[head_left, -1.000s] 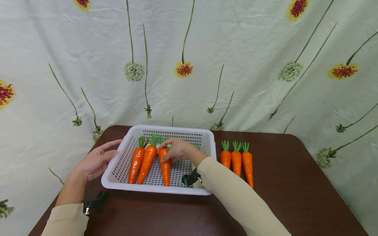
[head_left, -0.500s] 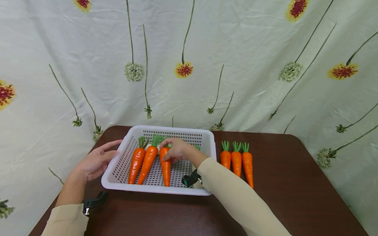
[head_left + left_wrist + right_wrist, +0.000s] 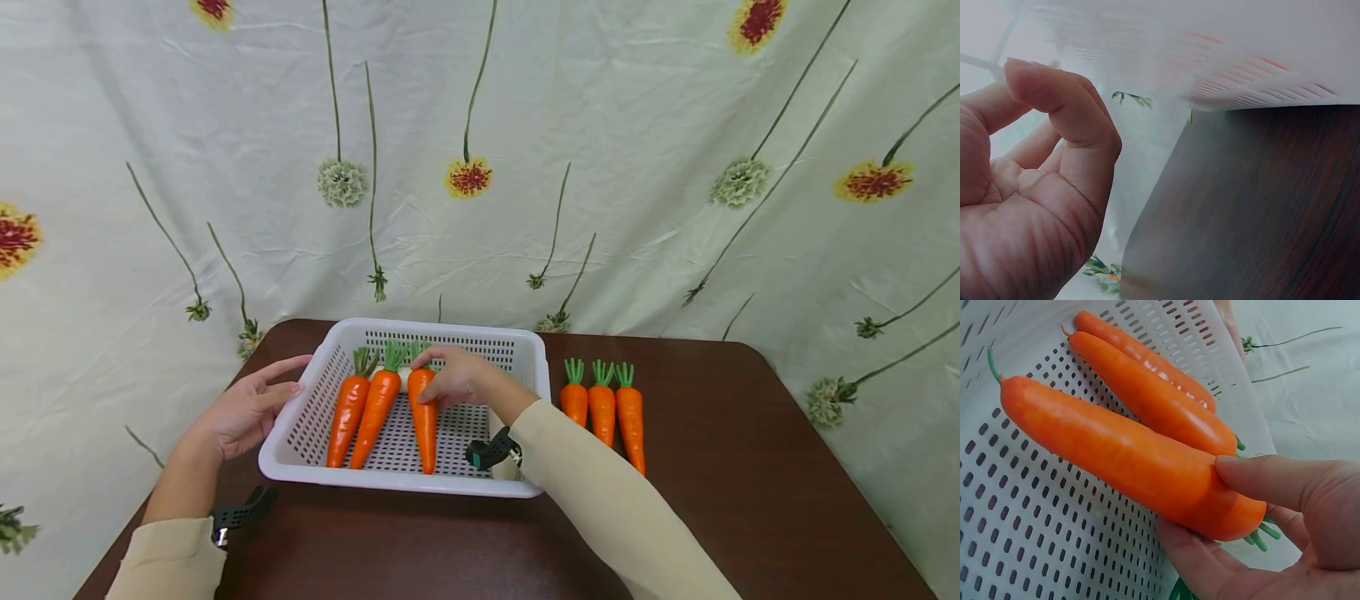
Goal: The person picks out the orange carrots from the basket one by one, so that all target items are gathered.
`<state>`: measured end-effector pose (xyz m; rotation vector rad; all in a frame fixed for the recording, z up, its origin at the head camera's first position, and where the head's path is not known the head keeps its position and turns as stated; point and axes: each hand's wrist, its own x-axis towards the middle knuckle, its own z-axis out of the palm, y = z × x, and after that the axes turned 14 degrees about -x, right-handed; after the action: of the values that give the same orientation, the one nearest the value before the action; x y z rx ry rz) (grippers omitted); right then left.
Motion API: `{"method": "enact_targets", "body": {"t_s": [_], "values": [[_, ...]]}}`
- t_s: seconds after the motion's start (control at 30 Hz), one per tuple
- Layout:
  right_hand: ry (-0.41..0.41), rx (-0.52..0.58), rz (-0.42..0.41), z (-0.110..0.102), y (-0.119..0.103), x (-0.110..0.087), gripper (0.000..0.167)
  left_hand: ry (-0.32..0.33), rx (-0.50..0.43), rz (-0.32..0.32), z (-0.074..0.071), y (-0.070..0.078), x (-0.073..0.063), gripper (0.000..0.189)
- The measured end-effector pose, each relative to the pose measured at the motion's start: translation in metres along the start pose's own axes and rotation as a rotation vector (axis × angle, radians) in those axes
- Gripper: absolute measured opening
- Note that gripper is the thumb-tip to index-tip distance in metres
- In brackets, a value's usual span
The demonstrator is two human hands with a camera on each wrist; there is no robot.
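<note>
Inside the white perforated basket [image 3: 401, 481], a carrot [image 3: 423, 433] is pinched by the right hand's grip [image 3: 459, 379], near two more carrots [image 3: 347, 421]; the left hand's grip [image 3: 242, 412] is placed at the basket's left end (whether clasped cannot be told).

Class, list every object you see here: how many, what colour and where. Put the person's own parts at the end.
Table: 1, dark brown, across the lower scene
Flower-print cloth: 1, pale with yellow-red and white flowers, behind the table
Basket: 1, white, on the table
Loose carrots: 2, orange with green tops, basket's left part
Held carrot: 1, orange with green top, in the basket
White items: count unclear, white, partly hidden in the basket
Table carrots: 3, orange with green tops, right of the basket
Wrist straps: 2, black, one per wrist
Sleeves: 2, cream, on the forearms
Left hand: 1, at the basket's left rim
Right hand: 1, pinching the held carrot
</note>
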<state>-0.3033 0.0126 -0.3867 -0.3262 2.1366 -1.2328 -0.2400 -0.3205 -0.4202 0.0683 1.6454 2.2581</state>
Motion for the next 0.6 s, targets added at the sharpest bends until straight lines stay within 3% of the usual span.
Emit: {"method": "enact_targets", "body": {"t_s": [0.6], "values": [[-0.004, 0.089, 0.015, -0.018, 0.007, -0.013, 0.057, 0.012, -0.005, -0.007, 0.004, 0.002, -0.002, 0.056]]}}
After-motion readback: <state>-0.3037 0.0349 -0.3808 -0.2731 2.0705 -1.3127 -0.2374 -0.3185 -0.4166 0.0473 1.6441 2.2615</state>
